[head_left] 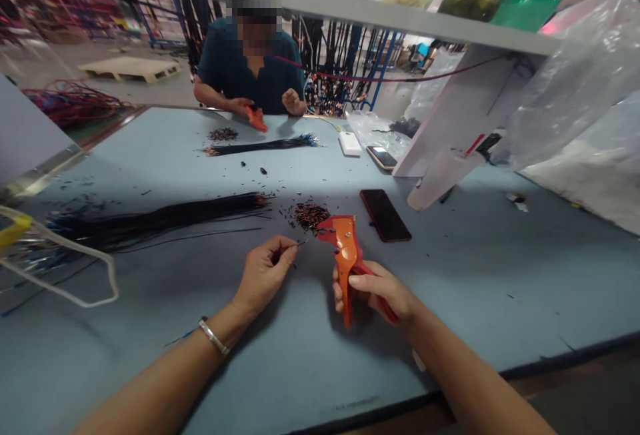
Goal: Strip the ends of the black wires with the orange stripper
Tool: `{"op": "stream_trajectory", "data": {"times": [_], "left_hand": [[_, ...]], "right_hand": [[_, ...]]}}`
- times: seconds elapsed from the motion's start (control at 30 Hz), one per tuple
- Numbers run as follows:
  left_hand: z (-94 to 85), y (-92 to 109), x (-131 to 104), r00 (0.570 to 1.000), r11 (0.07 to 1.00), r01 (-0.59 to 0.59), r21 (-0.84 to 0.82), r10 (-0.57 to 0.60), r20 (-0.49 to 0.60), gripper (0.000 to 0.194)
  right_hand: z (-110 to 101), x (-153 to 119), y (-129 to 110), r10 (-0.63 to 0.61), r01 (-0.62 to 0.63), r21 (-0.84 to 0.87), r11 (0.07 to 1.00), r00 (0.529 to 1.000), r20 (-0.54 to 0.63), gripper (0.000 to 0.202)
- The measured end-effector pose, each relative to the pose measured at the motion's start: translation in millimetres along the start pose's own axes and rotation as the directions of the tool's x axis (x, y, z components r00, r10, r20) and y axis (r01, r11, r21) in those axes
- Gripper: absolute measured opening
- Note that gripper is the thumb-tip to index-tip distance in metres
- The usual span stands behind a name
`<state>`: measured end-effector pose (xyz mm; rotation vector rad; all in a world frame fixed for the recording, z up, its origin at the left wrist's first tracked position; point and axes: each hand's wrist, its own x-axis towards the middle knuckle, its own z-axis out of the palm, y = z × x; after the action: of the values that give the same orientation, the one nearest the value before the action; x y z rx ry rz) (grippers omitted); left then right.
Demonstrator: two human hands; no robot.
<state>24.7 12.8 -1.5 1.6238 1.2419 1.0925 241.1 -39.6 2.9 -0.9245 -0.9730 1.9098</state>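
Pinched between the thumb and forefinger of my left hand [267,268] is a thin black wire [302,243], its short end pointing right. Another stretch of wire with a blue tip [186,335] shows beside my left wrist. My right hand [380,291] is wrapped round the handles of an orange and red wire stripper [346,245]. The stripper's jaws face left, a little apart from the wire end. Just behind the jaws lies a heap of small cut insulation bits [311,215]. A long bundle of black wires [175,218] stretches across the table on the left.
A dark phone [385,215] lies right of the stripper. Farther back are a white power bank [349,143], another phone [382,157] and a second wire bundle [265,145]. Across the table [500,275], a co-worker [250,68] holds a red-orange tool. A shelf [350,5] crosses overhead.
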Motion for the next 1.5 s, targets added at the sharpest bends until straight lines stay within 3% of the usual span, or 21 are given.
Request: {"op": "stream_trajectory", "data": {"times": [0.5,0.67,0.77,0.87,1.0,1.1,1.23,1.5], "left_hand": [[-0.6,-4,-1,1.0,0.998,0.008,-0.068,-0.006,0.03,0.02],[-0.1,0,0,0.998,0.991,0.064,-0.117,-0.063,0.017,0.021],[1.2,2,0,0.995,0.988,0.094,-0.124,-0.091,0.029,0.022],[2.4,4,0,0.993,0.989,0.107,-0.106,-0.102,0.054,0.022],[3.6,5,-1,0.989,0.98,0.136,-0.148,-0.124,0.085,0.02],[5.2,3,-4,0.98,0.949,0.184,-0.255,-0.155,0.128,0.015],[8.7,1,-7,0.975,0.908,0.205,-0.365,-0.156,0.159,0.013],[10.0,11,-7,0.977,0.913,0.146,-0.38,-0.073,0.2,0.021]], "right_hand": [[-1,1,5,-0.035,0.041,-0.08,0.996,0.996,0.084,0.036],[2,-5,-6,-0.079,0.093,-0.26,0.961,0.995,0.065,0.037],[6,-10,-13,-0.192,0.155,-0.553,0.818,0.981,-0.009,0.028],[11,-11,-14,-0.406,0.196,-0.837,0.511,0.913,-0.034,0.019],[15,-4,-2,-0.577,0.264,-0.952,0.152,0.806,0.131,0.033],[17,4,7,-0.581,0.277,-0.961,-0.024,0.778,0.239,0.035],[19,10,11,-0.58,0.254,-0.957,-0.14,0.763,0.287,0.037],[17,15,10,-0.609,0.187,-0.97,-0.155,0.755,0.243,0.038]]}}
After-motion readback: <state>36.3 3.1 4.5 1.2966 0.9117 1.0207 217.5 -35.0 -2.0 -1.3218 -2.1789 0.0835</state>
